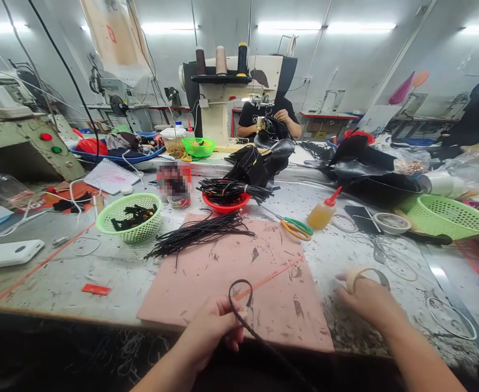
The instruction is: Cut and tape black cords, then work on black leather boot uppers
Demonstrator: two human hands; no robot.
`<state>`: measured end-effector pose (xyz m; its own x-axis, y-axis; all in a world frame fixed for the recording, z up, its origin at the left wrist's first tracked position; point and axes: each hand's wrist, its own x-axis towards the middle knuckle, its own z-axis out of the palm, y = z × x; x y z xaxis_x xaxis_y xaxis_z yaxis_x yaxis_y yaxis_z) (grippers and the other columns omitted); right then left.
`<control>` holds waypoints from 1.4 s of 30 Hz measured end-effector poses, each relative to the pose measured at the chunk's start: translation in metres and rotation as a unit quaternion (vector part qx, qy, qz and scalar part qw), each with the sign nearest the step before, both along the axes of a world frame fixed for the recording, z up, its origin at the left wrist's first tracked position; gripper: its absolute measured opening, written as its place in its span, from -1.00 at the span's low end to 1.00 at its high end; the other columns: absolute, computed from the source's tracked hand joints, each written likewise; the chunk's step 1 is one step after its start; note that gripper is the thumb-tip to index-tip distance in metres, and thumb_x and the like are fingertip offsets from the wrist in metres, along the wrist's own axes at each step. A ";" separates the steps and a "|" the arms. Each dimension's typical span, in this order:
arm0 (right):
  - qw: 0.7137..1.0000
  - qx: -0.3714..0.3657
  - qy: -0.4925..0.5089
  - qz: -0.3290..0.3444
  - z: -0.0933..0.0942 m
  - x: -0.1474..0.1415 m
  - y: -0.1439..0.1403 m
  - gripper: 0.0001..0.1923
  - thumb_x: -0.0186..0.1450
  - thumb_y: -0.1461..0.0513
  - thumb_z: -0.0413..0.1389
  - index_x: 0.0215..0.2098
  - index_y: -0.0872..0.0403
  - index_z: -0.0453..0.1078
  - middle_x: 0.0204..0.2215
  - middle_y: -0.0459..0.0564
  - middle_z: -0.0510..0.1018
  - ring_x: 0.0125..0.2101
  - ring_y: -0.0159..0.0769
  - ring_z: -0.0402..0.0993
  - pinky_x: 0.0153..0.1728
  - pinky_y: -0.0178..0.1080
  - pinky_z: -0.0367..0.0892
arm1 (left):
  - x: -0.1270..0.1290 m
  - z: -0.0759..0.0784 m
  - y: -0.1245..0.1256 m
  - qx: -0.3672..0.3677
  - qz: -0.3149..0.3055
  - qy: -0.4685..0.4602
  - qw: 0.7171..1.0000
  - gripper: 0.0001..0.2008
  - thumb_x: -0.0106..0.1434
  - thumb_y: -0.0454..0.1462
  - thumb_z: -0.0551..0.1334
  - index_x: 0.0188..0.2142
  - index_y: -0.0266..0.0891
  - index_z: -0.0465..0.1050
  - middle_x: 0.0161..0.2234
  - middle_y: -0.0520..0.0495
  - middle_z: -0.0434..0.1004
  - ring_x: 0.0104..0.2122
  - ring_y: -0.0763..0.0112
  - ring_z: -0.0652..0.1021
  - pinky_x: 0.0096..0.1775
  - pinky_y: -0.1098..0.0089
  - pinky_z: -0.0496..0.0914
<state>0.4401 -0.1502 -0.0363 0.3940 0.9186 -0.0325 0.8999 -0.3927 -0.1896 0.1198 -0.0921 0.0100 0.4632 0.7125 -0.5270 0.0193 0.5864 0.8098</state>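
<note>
Pinched in the fingers of my left hand (219,324) is a thin black braided cord (259,338), bent into a loop at its upper end, its tail running down past the front edge. My right hand (370,305) is at a roll of tan tape (356,276) on the right of the table; its fingers are smeared by motion, so their grip is unclear. Under the cord lies a pink board (239,261). A bundle of black cords (202,234) rests along the board's far edge, close to a red bowl (226,207) holding more black strips.
A green basket (129,234) with black pieces stands left. Scissors (296,227) and a glue bottle (321,212) lie beyond the board. Another green basket (454,218) stands right. Behind, a person (270,122) works at a sewing machine (219,103).
</note>
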 end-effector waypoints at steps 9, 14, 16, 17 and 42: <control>0.860 0.129 0.494 -0.014 0.037 -0.111 0.010 -0.46 0.10 -0.08 -0.01 -0.08 0.07 0.22 -0.45 0.01 0.49 -0.53 -0.27 0.35 -0.54 -0.25 0.26 | 0.012 -0.008 -0.003 0.050 -0.109 0.038 0.992 -0.80 -0.15 -0.20 0.25 -0.58 -0.23 0.26 -0.73 0.15 0.28 -0.71 0.57 0.32 -0.64 0.54 0.20; 0.594 0.139 0.793 -0.005 0.044 -0.167 0.050 -0.40 -0.05 0.21 0.22 -0.05 -0.01 0.14 -0.62 -0.26 0.31 -0.72 -0.59 0.02 -0.70 -0.48 -0.05 | -0.005 -0.005 0.002 0.083 -0.137 0.077 0.984 -0.78 -0.12 -0.14 0.22 -0.60 -0.26 0.29 -0.73 0.11 0.29 -0.71 0.56 0.29 -0.63 0.52 0.17; 0.602 0.221 0.765 -0.067 0.046 -0.156 0.075 -0.50 -0.05 0.20 0.19 -0.15 -0.01 0.17 -0.63 -0.28 0.28 -0.75 -0.62 -0.08 -0.73 -0.50 -0.11 | -0.024 -0.003 0.013 0.082 -0.079 0.100 0.989 -0.73 -0.16 -0.09 0.24 -0.61 -0.26 0.28 -0.74 0.11 0.29 -0.70 0.56 0.29 -0.63 0.52 0.16; 0.627 0.242 0.736 -0.085 0.045 -0.148 0.089 -0.56 -0.05 0.18 0.17 -0.21 0.00 0.18 -0.63 -0.28 0.28 -0.75 -0.62 -0.06 -0.73 -0.51 -0.09 | -0.035 -0.002 0.021 0.089 -0.048 0.114 0.988 -0.71 -0.17 -0.08 0.25 -0.61 -0.26 0.28 -0.74 0.11 0.29 -0.70 0.56 0.28 -0.62 0.52 0.16; 0.988 -0.033 0.123 -0.088 0.024 -0.028 0.124 -0.27 0.04 0.14 0.08 0.15 0.19 0.07 -0.52 0.04 0.47 -0.59 -0.16 0.40 -0.57 -0.22 0.26 | -0.121 -0.023 0.090 0.153 0.189 0.158 0.957 -0.80 -0.18 -0.17 0.24 -0.65 -0.27 0.33 -0.72 0.10 0.34 -0.73 0.61 0.24 -0.62 0.54 0.06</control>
<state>0.4123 -0.0260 -0.0123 0.5197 0.8297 -0.2038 0.7467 -0.5571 -0.3634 -0.0016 -0.0024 -0.0132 -0.0060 0.9408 -0.3390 0.1248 0.3371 0.9332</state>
